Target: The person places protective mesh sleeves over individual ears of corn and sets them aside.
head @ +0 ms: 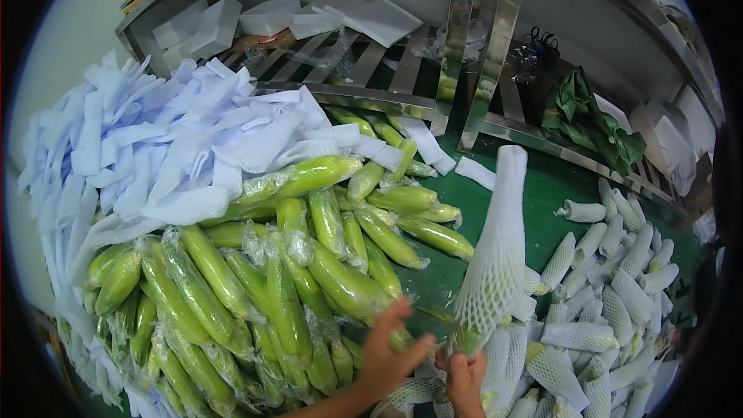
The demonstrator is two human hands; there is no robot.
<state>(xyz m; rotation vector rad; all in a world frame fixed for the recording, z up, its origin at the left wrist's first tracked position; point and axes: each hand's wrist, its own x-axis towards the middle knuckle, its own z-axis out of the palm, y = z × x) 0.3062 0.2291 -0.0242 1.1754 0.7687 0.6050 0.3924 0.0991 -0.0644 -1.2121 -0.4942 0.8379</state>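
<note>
My right hand [464, 374] grips the lower end of a corn cob in a white foam net sleeve [496, 261]. The cob stands nearly upright, and the sleeve's narrow top rises past its tip. To the left of that cob, my left hand [395, 348] has its fingers apart and holds nothing. Beyond it lies a heap of green corn cobs in clear film [284, 302]. Many flat white foam net sleeves [174, 133] are piled at the upper left. On the right is a heap of cobs covered in foam sleeves [580, 331].
A metal slatted shelf [371, 98] with upright posts [496, 52] stands at the back. White foam blocks [215, 26] and clear plastic film lie on it. A dark green plastic bag [586, 116] rests on its right part. The surface beneath the cobs is green [441, 200].
</note>
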